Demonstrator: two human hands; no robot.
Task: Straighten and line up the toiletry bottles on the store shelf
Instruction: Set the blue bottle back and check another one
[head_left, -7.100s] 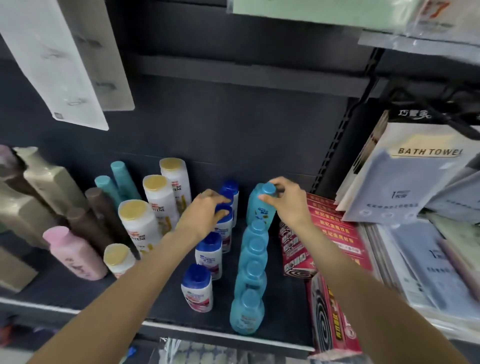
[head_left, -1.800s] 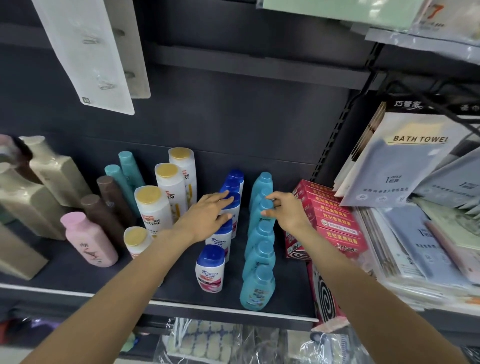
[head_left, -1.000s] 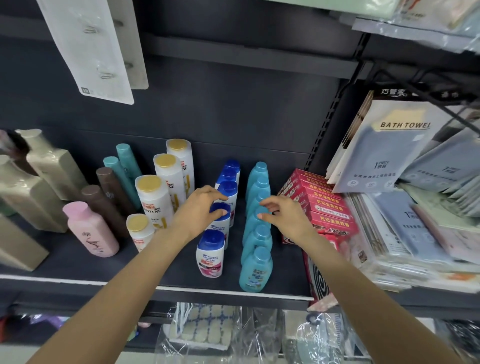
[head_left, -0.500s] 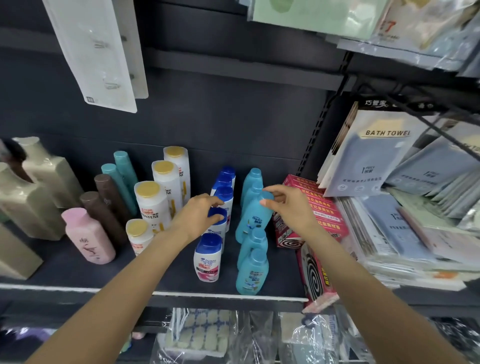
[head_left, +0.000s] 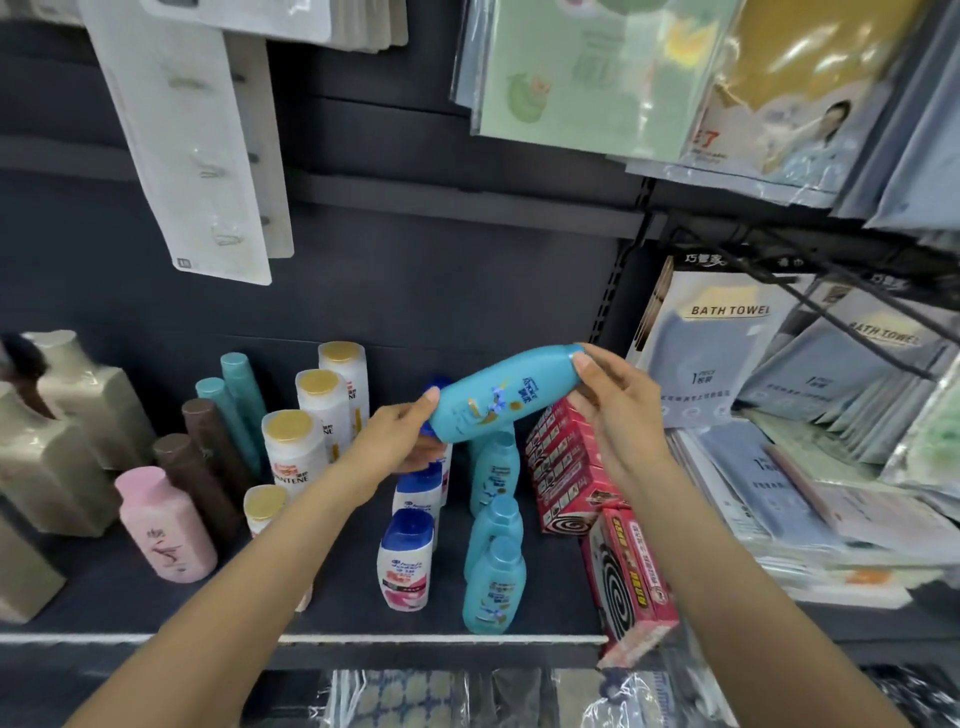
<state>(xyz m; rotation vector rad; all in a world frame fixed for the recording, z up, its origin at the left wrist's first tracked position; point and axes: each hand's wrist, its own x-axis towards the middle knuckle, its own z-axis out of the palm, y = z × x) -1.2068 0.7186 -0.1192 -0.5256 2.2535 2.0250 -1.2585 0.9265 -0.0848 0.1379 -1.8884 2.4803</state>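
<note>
- Teal shampoo bottle lies sideways in the air above the shelf, printed label facing up.
- Left hand grips its base; right hand grips its cap end.
- Below stand teal bottles, blue-capped white bottles and red boxes.

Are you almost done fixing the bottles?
Partly. The white bottles with blue caps and teal bottles already stand in neat rows on the shelf. Right now the left hand and right hand hold one teal bottle sideways above them. It must go back upright.
</note>
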